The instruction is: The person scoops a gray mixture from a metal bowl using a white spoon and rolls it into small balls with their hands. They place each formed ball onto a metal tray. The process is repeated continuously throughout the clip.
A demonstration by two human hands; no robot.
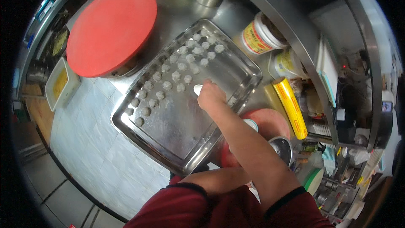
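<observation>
My right hand [212,95] is closed around a white spoon [197,89], whose bowl shows at its fingers. It is over the middle of a large rectangular stainless steel tray [186,142]. Several small pale grey balls [176,76], perhaps of minced paste, sit in diagonal rows in the tray, from its far end to its left corner. The area of the tray near me shows bare metal. My left forearm [221,179] reaches across under my right arm, which hides the left hand.
A large round red board [114,31] lies over a vessel at the back left. A white tub [61,85] holds yellow food. To the right are a labelled plastic bucket [258,36], a yellow roll of film [289,107], a red round board [269,122] and a metal bowl [281,148].
</observation>
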